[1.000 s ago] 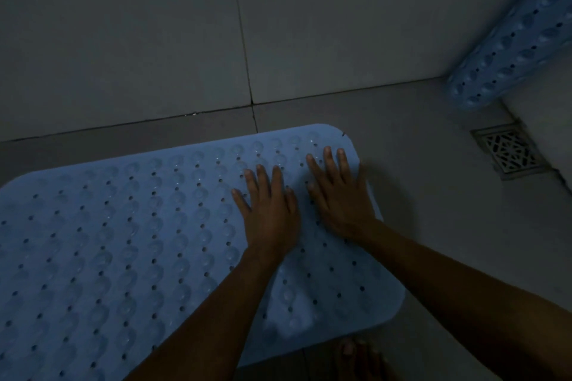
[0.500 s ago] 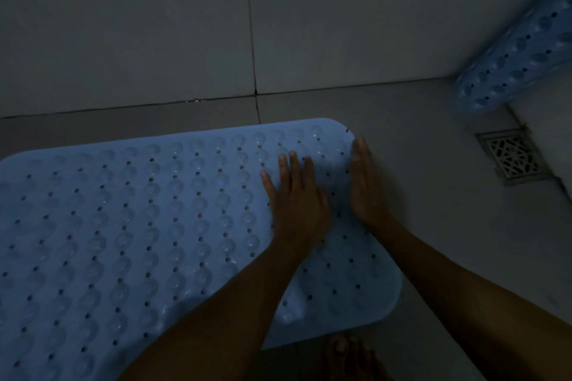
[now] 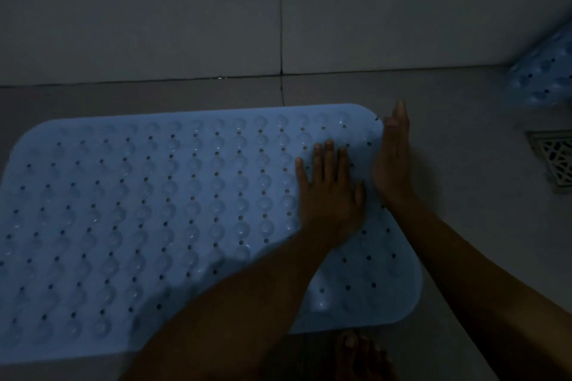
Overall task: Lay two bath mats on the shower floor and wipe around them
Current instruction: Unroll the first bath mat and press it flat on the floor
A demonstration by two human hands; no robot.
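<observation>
- Two mats show: one mat [image 3: 154, 210] lies flat on the shower floor [image 3: 464, 164], filling the left and centre of the frame; a second mat [image 3: 544, 80] is at the right edge, upper part, only partly in view, seemingly rolled or propped in the corner.
- Two hands work at the flat mat's right end, in the middle right of the frame. No cloth or wiper is in view.
- Left hand [image 3: 329, 195] lies palm down on the mat with fingers straight and spread, grasping nothing; it seems to press the end so that the underside takes hold of the floor and the mat stays put.
- Right hand [image 3: 393, 161] stands on edge just beside the mat's right border near its upper right corner, fingers straight and together, also grasping nothing. Whether it touches the rim cannot be told; held so, it looks set to square or nudge the border.
- One drain grate [image 3: 554, 158] sits at the right edge, well apart from the flat mat, so the mat's place leaves it uncovered.
- One bare foot [image 3: 359, 356] shows at the bottom edge, just below the mat's lower border.
- One dark joint line runs down the wall [image 3: 185, 9] at the top of the frame; the mat's long side lies along the wall's foot with a strip of floor between.
- By this judgement one mat is laid; the second mat and the wiping remain.
</observation>
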